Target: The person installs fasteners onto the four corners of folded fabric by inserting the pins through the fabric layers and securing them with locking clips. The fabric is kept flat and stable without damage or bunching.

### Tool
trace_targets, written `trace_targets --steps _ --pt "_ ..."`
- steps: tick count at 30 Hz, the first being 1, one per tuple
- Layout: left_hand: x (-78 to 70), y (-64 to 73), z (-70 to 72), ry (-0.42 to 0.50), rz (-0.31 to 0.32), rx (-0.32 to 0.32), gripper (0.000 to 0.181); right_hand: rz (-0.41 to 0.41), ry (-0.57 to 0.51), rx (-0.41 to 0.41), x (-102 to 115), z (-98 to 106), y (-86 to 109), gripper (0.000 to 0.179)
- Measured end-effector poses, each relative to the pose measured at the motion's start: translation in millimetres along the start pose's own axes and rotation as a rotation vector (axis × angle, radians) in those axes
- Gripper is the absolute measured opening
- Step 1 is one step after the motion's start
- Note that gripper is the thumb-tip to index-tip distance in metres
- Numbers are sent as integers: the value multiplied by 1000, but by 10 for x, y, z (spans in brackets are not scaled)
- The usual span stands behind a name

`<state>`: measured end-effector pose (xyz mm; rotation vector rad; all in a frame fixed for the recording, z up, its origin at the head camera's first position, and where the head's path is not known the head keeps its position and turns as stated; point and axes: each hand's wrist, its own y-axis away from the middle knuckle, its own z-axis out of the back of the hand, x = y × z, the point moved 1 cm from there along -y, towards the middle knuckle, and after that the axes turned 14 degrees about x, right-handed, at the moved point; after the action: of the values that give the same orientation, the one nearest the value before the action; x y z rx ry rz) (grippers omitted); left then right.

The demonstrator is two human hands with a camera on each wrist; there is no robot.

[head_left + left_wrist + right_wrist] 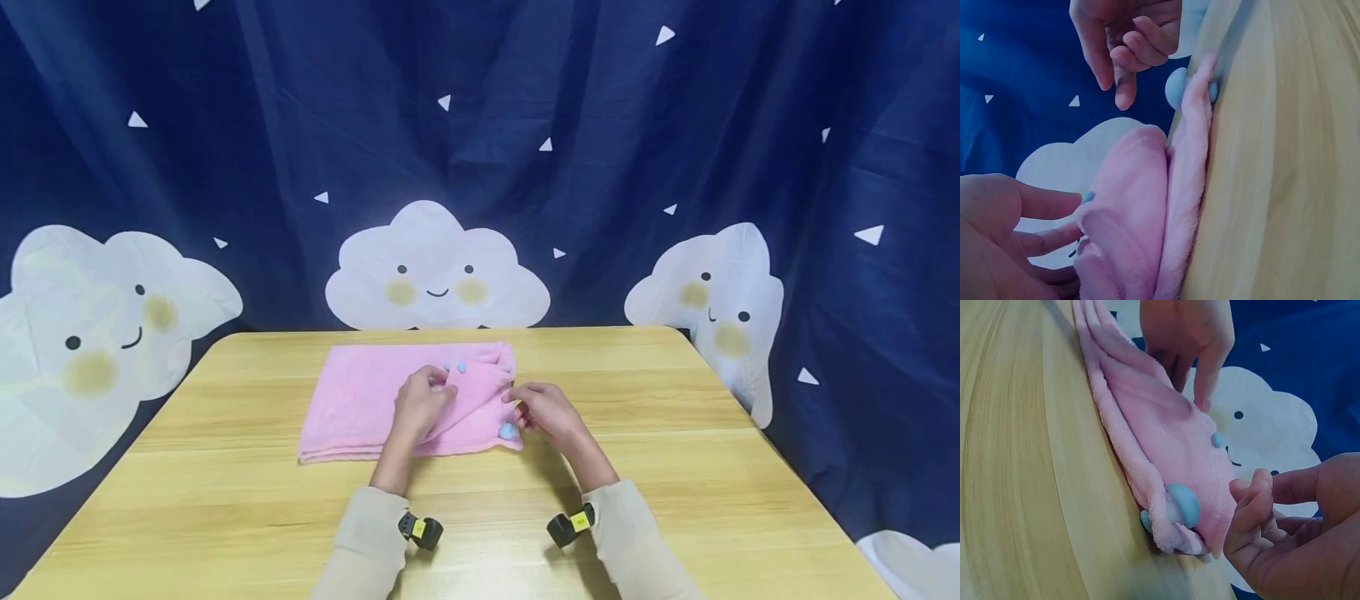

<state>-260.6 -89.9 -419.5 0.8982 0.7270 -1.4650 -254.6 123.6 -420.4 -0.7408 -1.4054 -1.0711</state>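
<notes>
A folded pink fleece blanket (375, 392) lies on the table, its right part turned back in a loose flap (1166, 425). My left hand (422, 404) holds this flap between thumb and fingers, some fingers hidden behind the fabric. Right by its fingertip is a small light-blue piece (1087, 197). At the blanket's near right corner sits a light-blue mushroom-shaped clip (1184, 505), with blue showing on both sides of the fabric. My right hand (551, 410) is beside the right edge, fingers loosely bent, with nothing visible in them; a small gap separates it from the fabric in the left wrist view.
The wooden table (225, 517) extends around the blanket on all sides. A dark blue curtain (480, 100) with white clouds hangs behind its far edge. Both wrists wear black cameras on straps, below pale sleeves (367, 533).
</notes>
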Motion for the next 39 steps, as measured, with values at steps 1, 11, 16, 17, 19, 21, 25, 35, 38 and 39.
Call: trace_targets --steps 1,11,16,17,19,21,25,35,38,39 --pt "-3 5 -10 -16 -8 -1 36 0 1 0 1 -1 1 30" --pt "-136 20 -148 -175 -53 -119 16 0 -27 19 20 -15 4 30" --pt "-201 36 -171 -153 -100 -40 11 -13 -37 24 20 -12 2 32" --pt "-206 39 -172 -143 -106 -9 11 -15 -39 26 16 -11 0 33" --pt "-212 49 -168 -118 -117 49 11 -12 -42 32 11 -6 0 33" --pt "-215 60 -164 -91 -124 111 13 -10 -45 38 7 -3 0 33" --pt "-226 85 -161 -68 -144 215 18 -9 -25 37 -1 1 -4 31" --pt "-222 91 -227 5 -132 359 18 -14 83 17 -44 3 -22 33" --pt "-222 86 -248 30 -140 354 25 13 103 44 -37 7 0 33" --pt "-220 83 -258 40 -140 356 27 17 110 53 -34 7 8 33"
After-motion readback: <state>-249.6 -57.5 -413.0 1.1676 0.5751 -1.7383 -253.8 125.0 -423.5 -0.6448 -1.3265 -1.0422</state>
